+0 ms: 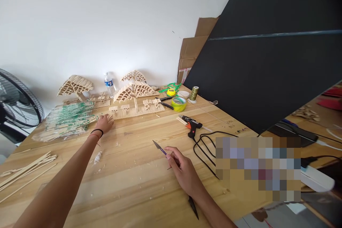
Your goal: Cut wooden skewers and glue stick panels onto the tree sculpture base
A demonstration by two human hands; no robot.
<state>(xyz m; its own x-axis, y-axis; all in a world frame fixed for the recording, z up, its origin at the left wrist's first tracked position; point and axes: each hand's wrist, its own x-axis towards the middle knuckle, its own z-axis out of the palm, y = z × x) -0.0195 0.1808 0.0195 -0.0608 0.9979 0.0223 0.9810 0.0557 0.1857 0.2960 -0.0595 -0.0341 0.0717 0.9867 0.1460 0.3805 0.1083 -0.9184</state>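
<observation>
My left hand [104, 124] reaches far across the wooden table [139, 185] and rests beside a clear bag of thin wooden sticks [68, 121]; its fingers curl around a few sticks at the bag's edge. My right hand [183, 171] lies nearer me, closed around a small knife [159, 148] with a purple handle, the blade pointing away to the left. A dark pointed piece [193, 207] lies under my right wrist.
Stick-built roof models [133, 91] stand on a stick base at the back, beside a water bottle [109, 84]. A glue gun [192, 124] with black cable, yellow tape [178, 103], thread spool [194, 93], loose sticks [26, 171] at left, a fan [16, 103], a black board [267, 60] at right.
</observation>
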